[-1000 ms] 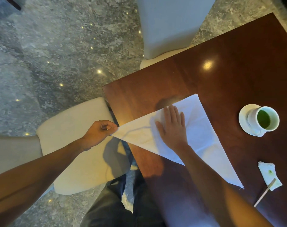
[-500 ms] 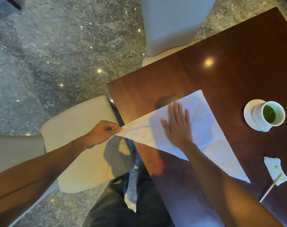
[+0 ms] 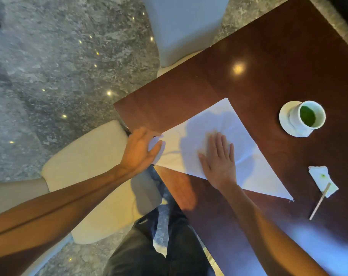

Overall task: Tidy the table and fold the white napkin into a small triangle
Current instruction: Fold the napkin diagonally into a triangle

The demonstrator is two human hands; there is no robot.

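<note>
Since half a second ago my left hand (image 3: 141, 148) has uncurled from a closed fist at the napkin's tip and moved in over the table corner, and it now pinches the left point of the white napkin (image 3: 246, 156) between thumb and fingers, with that point lifted slightly off the wood. I see the napkin lying as a large triangle on the dark wooden table (image 3: 268, 76), one corner toward the far side, one long edge running down to a frayed tip on the right, and the left point at the table's near-left corner under my left hand. My right hand (image 3: 219, 162) lies flat on the middle of the napkin, palm down, fingers spread and straight, pressing the cloth rather than gripping it; wrinkles fan out from under the fingertips. To the right of the napkin, well apart from it, I see a white cup (image 3: 308, 117) holding green liquid, standing on a white saucer (image 3: 284, 120). Nearer to me on the right lies a small crumpled tissue (image 3: 322, 179) with a green stain, and a thin wooden stick (image 3: 319, 202) rests with its upper end on the tissue and its lower end on the table. Beside the table on the left stands a cream-cushioned chair (image 3: 89, 176), partly under my left forearm, and another pale chair (image 3: 185, 26) is at the far side, on a grey marbled floor (image 3: 50, 66).
</note>
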